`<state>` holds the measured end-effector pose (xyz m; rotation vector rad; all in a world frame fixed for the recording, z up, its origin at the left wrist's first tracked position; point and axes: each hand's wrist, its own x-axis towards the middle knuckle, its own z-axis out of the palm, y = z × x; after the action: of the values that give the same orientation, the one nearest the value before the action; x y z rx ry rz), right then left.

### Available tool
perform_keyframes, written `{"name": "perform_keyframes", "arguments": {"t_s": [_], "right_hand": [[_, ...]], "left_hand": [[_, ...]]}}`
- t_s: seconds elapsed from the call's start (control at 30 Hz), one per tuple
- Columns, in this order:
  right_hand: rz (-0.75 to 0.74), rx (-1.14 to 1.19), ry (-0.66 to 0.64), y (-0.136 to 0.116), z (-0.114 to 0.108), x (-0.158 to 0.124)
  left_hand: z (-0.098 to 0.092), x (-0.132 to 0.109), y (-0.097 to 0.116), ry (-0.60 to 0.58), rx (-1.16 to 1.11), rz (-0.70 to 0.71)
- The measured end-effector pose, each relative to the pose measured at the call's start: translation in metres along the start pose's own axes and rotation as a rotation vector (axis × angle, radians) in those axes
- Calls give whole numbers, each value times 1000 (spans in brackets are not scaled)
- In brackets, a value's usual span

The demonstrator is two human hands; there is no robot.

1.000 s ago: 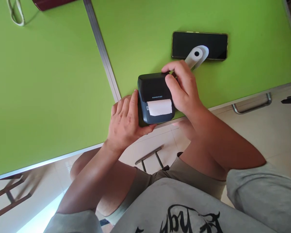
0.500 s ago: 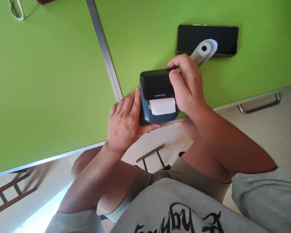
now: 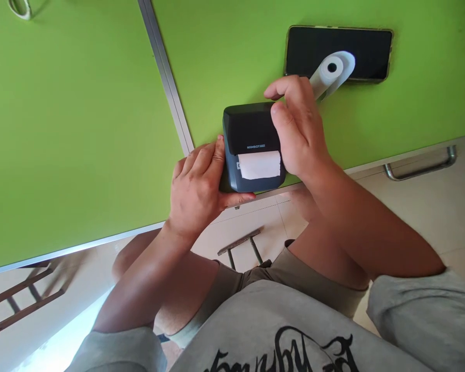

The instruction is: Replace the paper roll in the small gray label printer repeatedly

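Observation:
A small dark blue and black label printer [image 3: 251, 126] sits near the front edge of the green table. White paper [image 3: 260, 165] sticks out of its front slot. My left hand [image 3: 199, 181] grips the printer's left side, thumb along its front and fingers along the side. Against the right side rests my right hand [image 3: 300, 126], its thumb on the top right corner and its index finger curled just beyond the back edge. A partly unrolled white paper roll [image 3: 332, 72] stands behind my right hand, overlapping a black phone [image 3: 364, 54] in the view.
The green table [image 3: 81, 129] has a metal strip [image 3: 166, 77] running across it. A white loop [image 3: 21, 8] lies at the far left. Below the front edge are a metal handle [image 3: 422, 168], a wooden stool [image 3: 21, 299] and my legs.
The view has shifted slightly, so the phone and roll appear higher and further right. Both hands keep their places at the printer; my right index finger has lifted slightly off its back edge.

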<state>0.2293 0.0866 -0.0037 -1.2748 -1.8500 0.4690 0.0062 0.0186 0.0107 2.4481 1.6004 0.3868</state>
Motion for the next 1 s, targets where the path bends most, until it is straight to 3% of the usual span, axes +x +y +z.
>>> {"name": "perform_keyframes", "arguments": {"t_s": [0.17, 0.63, 1.0], "right_hand": [[10, 42, -29, 1, -2, 1], [22, 156, 44, 3, -1, 5], [83, 57, -11, 11, -1, 3]], "left_hand": [[2, 3, -3, -28, -25, -20], [2, 4, -2, -24, -58, -19], [4, 4, -2, -36, -45, -1]]}}
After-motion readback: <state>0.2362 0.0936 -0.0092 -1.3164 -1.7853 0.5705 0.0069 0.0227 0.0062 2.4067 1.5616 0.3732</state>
